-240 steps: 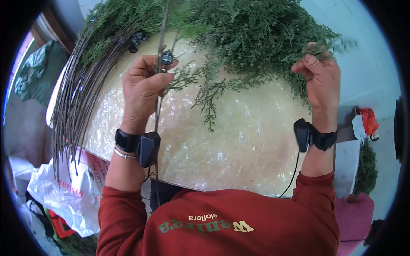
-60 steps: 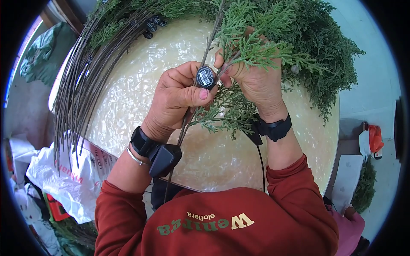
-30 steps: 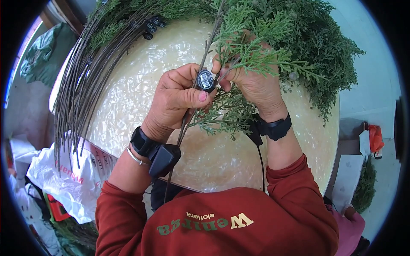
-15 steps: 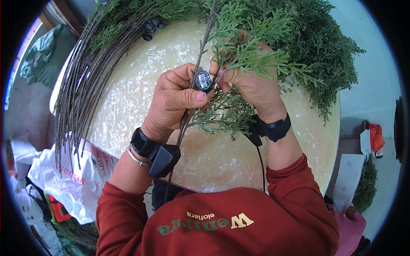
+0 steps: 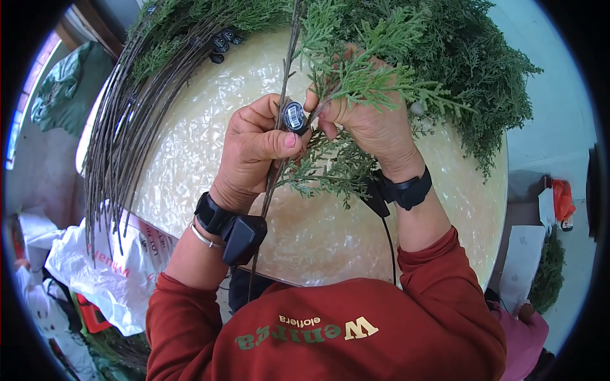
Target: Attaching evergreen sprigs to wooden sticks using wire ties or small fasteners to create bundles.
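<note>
The pale floor [image 5: 575, 273] is the largest thing, seen down the right edge of the frame. Next comes my bench [image 5: 190, 143], with a rounded edge and a cream, shiny, crinkled-looking surface; it takes up the middle. On its upper right lies a big heap of green branches [image 5: 467, 76]. On its upper left a bundle of bare brown stems [image 5: 127, 127] hangs over the edge, above a white plastic bag [image 5: 105, 273] at the lower left. A green cloth [image 5: 63, 95] is at the left edge of the frame, and a person in pink clothing [image 5: 524, 343] is at the lower right. Above this person stands a whitish panel [image 5: 522, 257].

My two hands meet at the upper centre. My left hand [image 5: 251, 143] has its fingers closed on a long brown stem [image 5: 288, 63], the thumb pressing beside the disc. My right hand [image 5: 378, 124] has thumb and forefinger pinching the base of a bright green sprig [image 5: 375, 79], just beside the stem.

Smaller is the red bag [image 5: 562, 200] at the right. A few dark round pieces [image 5: 222, 43] lie by the bundle. Last, at my left fingertips, is one small black disc [image 5: 295, 116] with a pale label, against the stem.
</note>
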Available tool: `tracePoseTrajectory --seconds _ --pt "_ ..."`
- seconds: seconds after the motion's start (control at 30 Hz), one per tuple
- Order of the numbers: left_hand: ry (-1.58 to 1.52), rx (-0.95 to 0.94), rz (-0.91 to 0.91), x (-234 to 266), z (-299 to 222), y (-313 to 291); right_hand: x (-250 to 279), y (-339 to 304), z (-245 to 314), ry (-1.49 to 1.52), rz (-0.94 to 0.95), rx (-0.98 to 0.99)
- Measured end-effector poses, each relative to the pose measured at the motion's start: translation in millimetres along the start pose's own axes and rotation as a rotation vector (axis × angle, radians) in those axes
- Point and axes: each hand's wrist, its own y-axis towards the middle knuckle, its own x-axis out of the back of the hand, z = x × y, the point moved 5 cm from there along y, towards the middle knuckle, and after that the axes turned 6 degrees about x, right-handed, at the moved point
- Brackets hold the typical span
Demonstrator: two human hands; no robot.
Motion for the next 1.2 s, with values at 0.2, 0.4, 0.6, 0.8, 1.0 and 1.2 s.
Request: tracePoseTrajectory --seconds 0.2,0.4,0.6,0.8,1.0,1.2 --pt "-0.021 -0.017 0.016 0.2 -0.2 1.2 -2.7 0.6 1.8 -0.001 -0.01 -0.019" --pt "-0.144 -0.028 0.104 13.2 7.1 6.7 -7.7 5.1 1.0 0.034 -0.026 -0.036" --pt "-0.265 0.026 0.127 12.1 10.4 7.8 -10.2 0.8 -4.0 0.05 -0.142 -0.124" --pt "-0.309 0.042 0.186 11.4 9.6 4.9 -10.5 4.5 -0.8 -0.048 -0.097 -0.118" --pt "-0.277 0.015 0.146 7.4 9.6 2.7 -8.3 5.4 3.1 0.014 -0.067 -0.078" --pt "-0.332 0.039 0.181 11.3 10.1 2.8 -13.4 4.2 6.9 0.044 -0.059 -0.096"
